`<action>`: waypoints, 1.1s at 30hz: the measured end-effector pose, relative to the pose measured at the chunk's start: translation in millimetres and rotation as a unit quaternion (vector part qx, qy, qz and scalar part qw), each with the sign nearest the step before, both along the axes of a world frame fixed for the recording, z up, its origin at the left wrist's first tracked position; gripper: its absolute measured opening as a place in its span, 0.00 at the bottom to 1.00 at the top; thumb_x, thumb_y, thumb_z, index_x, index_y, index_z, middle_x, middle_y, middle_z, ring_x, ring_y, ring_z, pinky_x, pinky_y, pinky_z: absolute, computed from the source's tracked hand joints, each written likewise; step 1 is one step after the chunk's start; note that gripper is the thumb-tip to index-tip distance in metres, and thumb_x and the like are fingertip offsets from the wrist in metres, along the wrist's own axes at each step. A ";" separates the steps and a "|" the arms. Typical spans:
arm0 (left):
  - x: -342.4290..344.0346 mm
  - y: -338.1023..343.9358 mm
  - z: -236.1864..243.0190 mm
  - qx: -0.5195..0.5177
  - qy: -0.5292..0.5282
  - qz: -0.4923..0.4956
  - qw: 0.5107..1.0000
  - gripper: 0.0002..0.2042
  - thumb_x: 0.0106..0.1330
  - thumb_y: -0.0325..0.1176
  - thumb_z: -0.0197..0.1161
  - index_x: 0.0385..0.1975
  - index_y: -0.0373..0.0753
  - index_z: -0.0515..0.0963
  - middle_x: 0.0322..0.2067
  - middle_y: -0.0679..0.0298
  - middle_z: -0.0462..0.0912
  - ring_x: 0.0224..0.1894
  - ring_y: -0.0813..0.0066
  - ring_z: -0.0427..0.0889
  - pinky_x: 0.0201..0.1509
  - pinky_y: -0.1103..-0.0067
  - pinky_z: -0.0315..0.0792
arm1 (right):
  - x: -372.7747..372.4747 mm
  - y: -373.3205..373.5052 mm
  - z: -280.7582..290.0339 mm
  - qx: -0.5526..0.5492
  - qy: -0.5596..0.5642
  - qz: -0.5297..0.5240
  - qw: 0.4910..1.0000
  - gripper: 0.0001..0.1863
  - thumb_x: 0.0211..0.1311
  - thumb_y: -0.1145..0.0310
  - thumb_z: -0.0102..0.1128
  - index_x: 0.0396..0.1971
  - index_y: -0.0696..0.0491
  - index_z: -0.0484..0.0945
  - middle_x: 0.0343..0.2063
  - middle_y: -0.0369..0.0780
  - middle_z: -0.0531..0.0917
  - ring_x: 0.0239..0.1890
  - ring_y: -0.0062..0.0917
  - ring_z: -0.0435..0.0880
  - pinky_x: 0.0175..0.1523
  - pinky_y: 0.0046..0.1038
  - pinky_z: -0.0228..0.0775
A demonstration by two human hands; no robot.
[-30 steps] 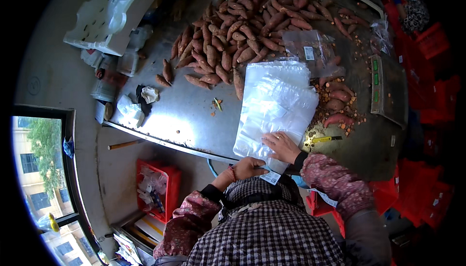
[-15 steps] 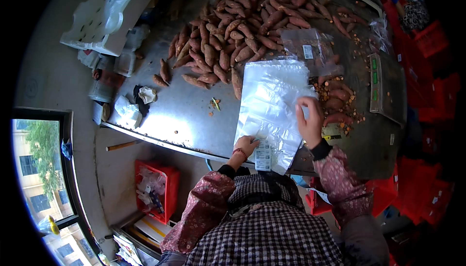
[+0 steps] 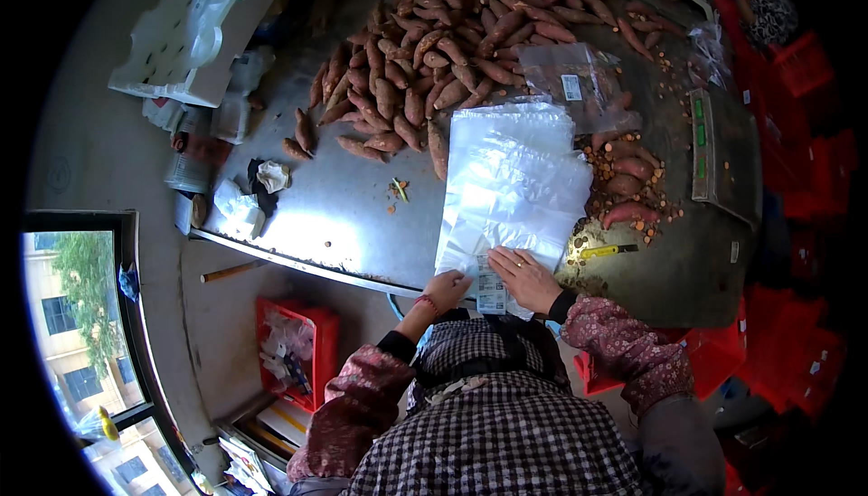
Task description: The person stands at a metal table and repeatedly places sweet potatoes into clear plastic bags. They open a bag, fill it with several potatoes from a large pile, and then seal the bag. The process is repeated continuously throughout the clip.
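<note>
A stack of clear plastic bags (image 3: pixel 511 170) lies on the metal table, reaching its near edge. On the stack's near end is a strip of white printed labels (image 3: pixel 491 290). My right hand (image 3: pixel 529 281) rests flat on the bags at the strip's right side, fingers stretched out. Just left of the strip, my left hand (image 3: pixel 447 290) is closed at the table edge; whatever its fingertips pinch is hidden. A big heap of sweet potatoes (image 3: pixel 425 62) fills the far part of the table. Close to the stack's right side lies a yellow utility knife (image 3: pixel 608 250).
A filled bag with a label (image 3: pixel 579 89) lies beyond the stack. Sweet potatoes and small broken bits (image 3: pixel 626 184) lie to the right, near a scale (image 3: pixel 723 157). A white foam box (image 3: pixel 185 44) is at far left; red crates (image 3: pixel 298 351) stand below the table.
My right hand has come down from above the stack's right side onto its near end, beside the labels. My left hand has drawn slightly nearer to me, off the strip's upper part.
</note>
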State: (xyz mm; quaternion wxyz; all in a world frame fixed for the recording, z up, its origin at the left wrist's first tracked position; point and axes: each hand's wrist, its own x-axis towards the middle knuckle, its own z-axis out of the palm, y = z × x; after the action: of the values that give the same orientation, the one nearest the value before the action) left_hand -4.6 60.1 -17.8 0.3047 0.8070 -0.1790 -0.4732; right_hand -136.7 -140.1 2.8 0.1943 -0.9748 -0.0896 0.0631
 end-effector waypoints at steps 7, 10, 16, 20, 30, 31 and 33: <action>-26.9 -23.4 14.4 -0.116 -0.112 -0.134 0.978 0.15 0.57 0.41 0.61 0.25 0.31 0.74 0.22 0.47 0.77 0.26 0.50 0.77 0.32 0.65 0.69 | -0.1 -4.9 -2.0 0.006 0.001 0.012 1.000 0.29 0.62 0.67 0.50 0.63 0.56 0.58 0.65 0.40 0.59 0.69 0.29 0.52 0.69 0.35 0.48; -31.6 4.1 43.4 -0.165 -0.074 -0.155 0.971 0.13 0.60 0.39 0.61 0.26 0.32 0.73 0.20 0.49 0.76 0.25 0.55 0.77 0.31 0.67 0.69 | 4.1 -5.7 0.8 0.037 -0.067 -0.006 0.997 0.17 0.59 0.68 0.52 0.48 0.55 0.70 0.53 0.40 0.70 0.58 0.32 0.66 0.62 0.36 0.59; -24.3 27.6 50.9 -0.208 -0.013 -0.124 0.970 0.10 0.61 0.36 0.62 0.34 0.34 0.77 0.21 0.54 0.77 0.23 0.65 0.74 0.31 0.73 0.69 | 29.1 -12.1 -6.6 0.137 -0.043 -0.175 0.974 0.06 0.57 0.68 0.56 0.28 0.54 0.72 0.33 0.39 0.74 0.39 0.35 0.75 0.47 0.35 0.68; -2.3 10.2 72.2 -0.190 0.070 -0.185 0.962 0.11 0.62 0.37 0.62 0.34 0.35 0.77 0.24 0.51 0.78 0.25 0.63 0.76 0.34 0.72 0.70 | 25.6 -12.7 12.2 0.161 -0.069 -0.027 0.984 0.07 0.57 0.68 0.57 0.31 0.54 0.71 0.34 0.39 0.74 0.39 0.36 0.75 0.49 0.37 0.67; 0.1 0.6 65.6 -0.203 0.157 -0.083 0.963 0.09 0.62 0.33 0.64 0.38 0.35 0.81 0.25 0.70 0.80 0.27 0.86 0.71 0.33 0.83 0.69 | 31.5 -19.6 9.1 0.225 -0.109 -0.153 0.956 0.05 0.59 0.70 0.54 0.29 0.55 0.73 0.25 0.41 0.77 0.33 0.37 0.78 0.39 0.36 0.68; 4.0 -7.0 63.2 -0.212 0.170 -0.035 0.962 0.08 0.63 0.32 0.63 0.36 0.35 0.81 0.25 0.74 0.78 0.28 0.89 0.70 0.32 0.84 0.68 | 33.8 -28.1 13.7 0.236 -0.092 -0.195 0.948 0.05 0.59 0.70 0.54 0.30 0.55 0.73 0.25 0.42 0.77 0.33 0.38 0.78 0.38 0.36 0.69; 17.1 -24.5 33.6 -0.118 0.033 -0.028 0.992 0.13 0.62 0.39 0.64 0.34 0.33 0.81 0.24 0.64 0.80 0.26 0.81 0.73 0.33 0.80 0.70 | 39.6 -44.9 27.1 0.270 -0.057 -0.288 0.917 0.05 0.59 0.71 0.54 0.32 0.56 0.72 0.25 0.43 0.77 0.32 0.39 0.78 0.36 0.35 0.69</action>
State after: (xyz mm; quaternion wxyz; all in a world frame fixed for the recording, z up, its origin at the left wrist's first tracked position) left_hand 12.5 35.7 15.8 0.3900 0.7440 -0.2461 -0.4836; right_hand -97.0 -185.0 29.9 0.4547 -0.8708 0.1703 -0.0778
